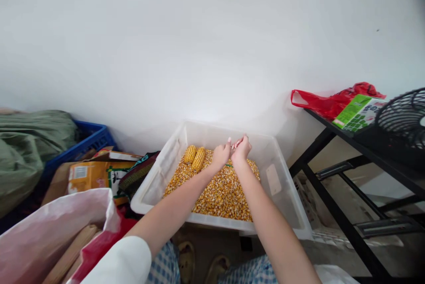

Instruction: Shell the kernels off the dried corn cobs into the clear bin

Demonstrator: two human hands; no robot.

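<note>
- what looks done?
- loose golden corn kernels (222,197) reach the translucent white plastic bin's near edge.
- grip?
- left hand (220,156) and right hand (241,149) close together, fingers curled; can't tell what's held.
- seemingly remaining?
- two kernel-covered yellow cobs (198,160), far left corner.

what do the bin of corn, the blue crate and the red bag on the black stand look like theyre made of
The bin: most likely plastic, smooth and milky; its pale walls look translucent.

The blue crate: probably rigid moulded plastic, fairly smooth, judging by its even colour and crisp rim.

The red bag: apparently thin, slightly shiny plastic film, given its crinkles and limp looped handle.
</note>
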